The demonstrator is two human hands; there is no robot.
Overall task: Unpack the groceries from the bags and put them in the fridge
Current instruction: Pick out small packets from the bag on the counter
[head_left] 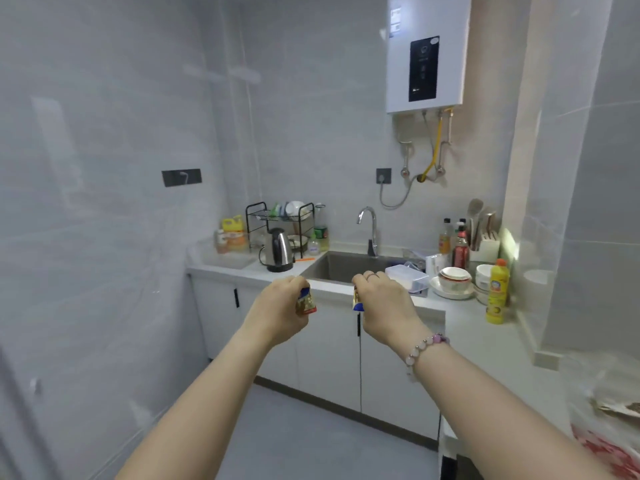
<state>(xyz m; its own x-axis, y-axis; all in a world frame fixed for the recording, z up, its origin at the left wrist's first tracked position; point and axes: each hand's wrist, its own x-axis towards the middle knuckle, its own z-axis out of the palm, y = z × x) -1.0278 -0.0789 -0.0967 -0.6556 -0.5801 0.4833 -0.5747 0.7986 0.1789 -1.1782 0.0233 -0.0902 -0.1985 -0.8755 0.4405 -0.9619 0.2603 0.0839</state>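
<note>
I log left hand (280, 306) curled round a blue-and-gold packet (306, 302), right hand (381, 303) round a second packet (357, 302), both aloft before the sink (346, 268); likely light, crinkly, slippery foil, so grip mid-body, not edges.

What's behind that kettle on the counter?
A black wire dish rack stands right behind the kettle, with a white bowl on its upper shelf and a dish on the lower one. The kettle covers the rack's lower left part, so anything there stays hidden.
</note>
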